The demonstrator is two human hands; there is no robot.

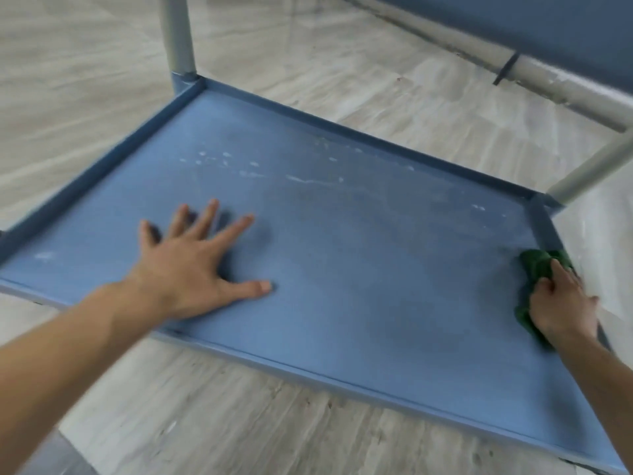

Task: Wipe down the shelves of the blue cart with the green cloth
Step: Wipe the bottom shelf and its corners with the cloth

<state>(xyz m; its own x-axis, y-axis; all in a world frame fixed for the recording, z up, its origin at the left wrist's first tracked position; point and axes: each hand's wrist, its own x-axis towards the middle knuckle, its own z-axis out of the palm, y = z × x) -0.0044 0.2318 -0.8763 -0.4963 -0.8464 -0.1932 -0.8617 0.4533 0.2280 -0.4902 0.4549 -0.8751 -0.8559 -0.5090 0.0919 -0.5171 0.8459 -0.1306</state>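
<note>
Your left hand (191, 269) lies flat, fingers spread, steadying the blue cart shelf (342, 252). Your right hand (561, 303) grips the bunched green cloth (537, 265) against the right rim

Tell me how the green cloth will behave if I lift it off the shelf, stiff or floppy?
Probably floppy: the cloth is bunched in soft folds under the right hand. Likely light, since it crumples into a small wad. On the smooth shelf it should slide when pushed, not roll.
</note>
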